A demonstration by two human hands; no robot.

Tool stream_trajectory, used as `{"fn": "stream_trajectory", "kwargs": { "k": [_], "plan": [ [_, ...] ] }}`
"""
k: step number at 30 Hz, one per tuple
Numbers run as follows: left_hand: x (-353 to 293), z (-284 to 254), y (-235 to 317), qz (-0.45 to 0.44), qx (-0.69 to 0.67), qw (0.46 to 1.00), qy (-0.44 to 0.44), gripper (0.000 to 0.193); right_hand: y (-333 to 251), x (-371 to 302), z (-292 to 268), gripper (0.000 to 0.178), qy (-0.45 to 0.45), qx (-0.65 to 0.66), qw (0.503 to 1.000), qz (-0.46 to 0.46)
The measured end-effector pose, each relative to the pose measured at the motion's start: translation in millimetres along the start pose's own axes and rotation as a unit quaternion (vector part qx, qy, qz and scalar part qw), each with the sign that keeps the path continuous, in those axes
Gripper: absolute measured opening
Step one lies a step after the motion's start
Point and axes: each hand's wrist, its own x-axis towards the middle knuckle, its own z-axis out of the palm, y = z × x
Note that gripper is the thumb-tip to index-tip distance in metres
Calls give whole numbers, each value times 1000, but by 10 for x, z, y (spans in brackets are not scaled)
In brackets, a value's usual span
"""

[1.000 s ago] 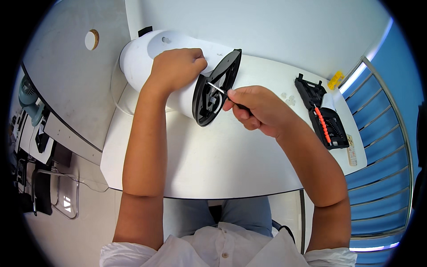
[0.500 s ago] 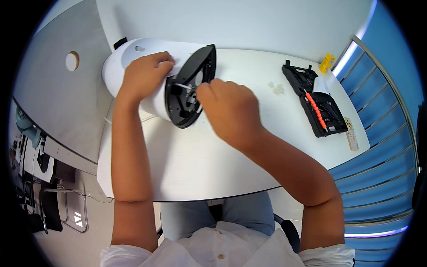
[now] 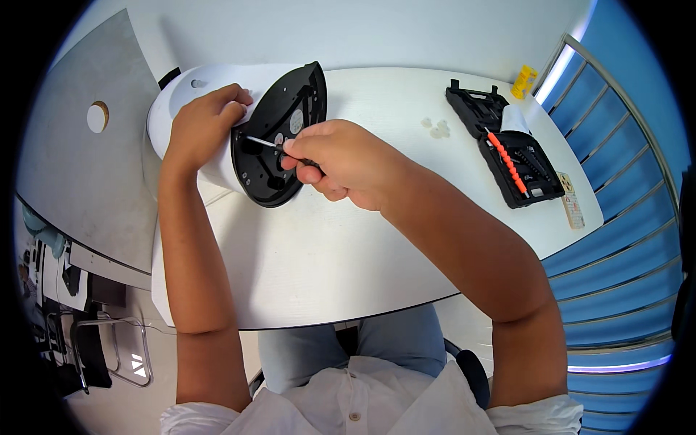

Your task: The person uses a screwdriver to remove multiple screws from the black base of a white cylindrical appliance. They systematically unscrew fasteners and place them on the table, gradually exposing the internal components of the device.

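Note:
A white rounded appliance lies on its side at the far left of the table, its black base turned toward the right. My left hand bears on the top of the white body, fingers curled over it close to the base's rim. What its fingertips press on is partly hidden. In my right hand is a screwdriver, gripped by its dark handle between thumb and fingers. Its metal shaft points left, and the tip meets the base near its left edge, beside my left wrist.
Open at the right lies a black tool case with an orange flexible shaft in it. A yellow container and a small patterned strip are nearby. Pale round bits lie mid-table. Metal railing borders the right side.
The whole view has shifted slightly, so things sit further left. My right hand has rolled over, showing its curled fingers and the screwdriver handle. My left hand keeps its place on the appliance.

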Motion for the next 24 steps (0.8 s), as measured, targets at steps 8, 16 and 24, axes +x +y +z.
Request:
{"fn": "stream_trajectory", "kwargs": {
  "k": [8,16,24],
  "plan": [
    [37,39,-103,2,-54,999,1,36,192,-55,186,11,220,-388,832,-330],
    [35,15,-132,-11,-79,997,-12,36,242,-26,101,13,319,-615,517,-504],
    [46,52,-98,-7,-78,997,-5,37,286,138,32,19,318,-624,492,-517]
  ]
}}
